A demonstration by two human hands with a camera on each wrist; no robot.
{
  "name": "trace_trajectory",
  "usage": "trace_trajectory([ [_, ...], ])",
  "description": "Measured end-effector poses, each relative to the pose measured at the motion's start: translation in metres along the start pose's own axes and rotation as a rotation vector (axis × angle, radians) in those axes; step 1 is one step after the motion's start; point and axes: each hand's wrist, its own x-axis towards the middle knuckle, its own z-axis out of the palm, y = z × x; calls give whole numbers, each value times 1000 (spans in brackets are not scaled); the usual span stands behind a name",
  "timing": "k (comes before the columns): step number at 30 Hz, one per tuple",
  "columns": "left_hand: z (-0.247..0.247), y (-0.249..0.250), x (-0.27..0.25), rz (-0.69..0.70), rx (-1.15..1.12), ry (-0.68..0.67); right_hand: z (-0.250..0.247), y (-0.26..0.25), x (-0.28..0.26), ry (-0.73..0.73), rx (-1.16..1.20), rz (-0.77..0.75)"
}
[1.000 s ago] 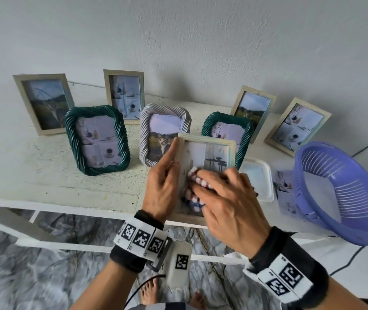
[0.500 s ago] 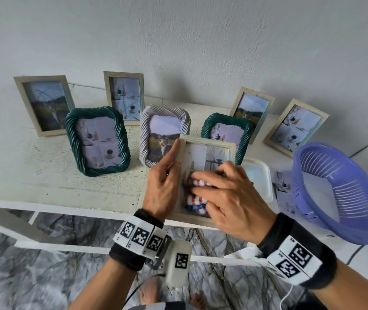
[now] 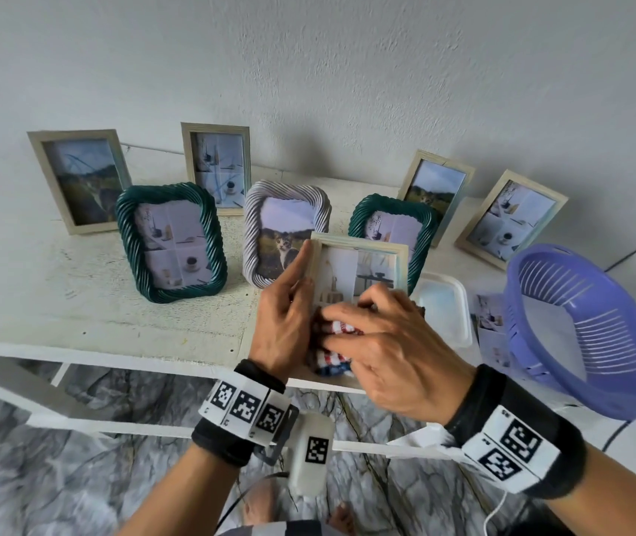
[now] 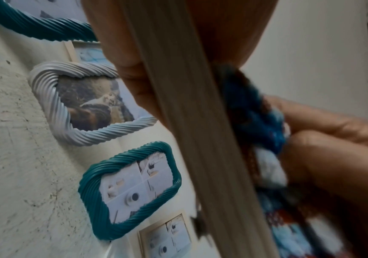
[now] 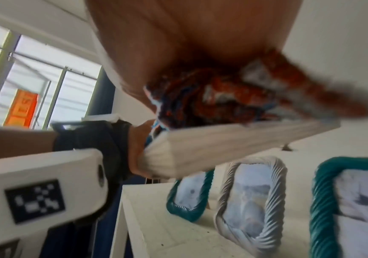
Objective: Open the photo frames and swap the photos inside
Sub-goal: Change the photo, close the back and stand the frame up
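A beige wooden photo frame (image 3: 358,245) is tilted up over the table's front edge, glass toward me. My left hand (image 3: 285,323) grips its left side, with the index finger straight along the rail. My right hand (image 3: 389,353) holds a bunched red, white and blue cloth (image 3: 337,328) and presses it on the lower part of the glass. The left wrist view shows the frame's edge (image 4: 189,122) with the cloth (image 4: 251,111) beside it. In the right wrist view the cloth (image 5: 222,94) lies on the frame (image 5: 212,141).
On the white table (image 3: 115,342) stand two green twisted frames (image 3: 171,241) (image 3: 389,222), a white twisted frame (image 3: 285,230) with a cat photo, and several beige frames (image 3: 80,179) at the back. At the right are a clear plastic lid (image 3: 442,307), loose photos (image 3: 492,326) and a purple basket (image 3: 579,330).
My right hand has rubbed the cloth across the lower glass, its wrist swinging out to the right. My left hand has kept its grip on the frame's left side.
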Motion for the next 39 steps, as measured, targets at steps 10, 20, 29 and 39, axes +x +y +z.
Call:
trace_trajectory([
  [10, 4, -13, -3, 20, -16, -58, 3, -3, -11, -42, -39, 12],
  [20, -7, -8, -4, 47, 44, -3, -1, 22, -17, 77, -64, 144],
  [29, -4, -8, -11, 50, 45, -19, 4, 25, -19, 86, -124, 238],
  [39, -8, 6, -13, 13, 80, -14, 9, 21, -31, 28, -21, 31],
])
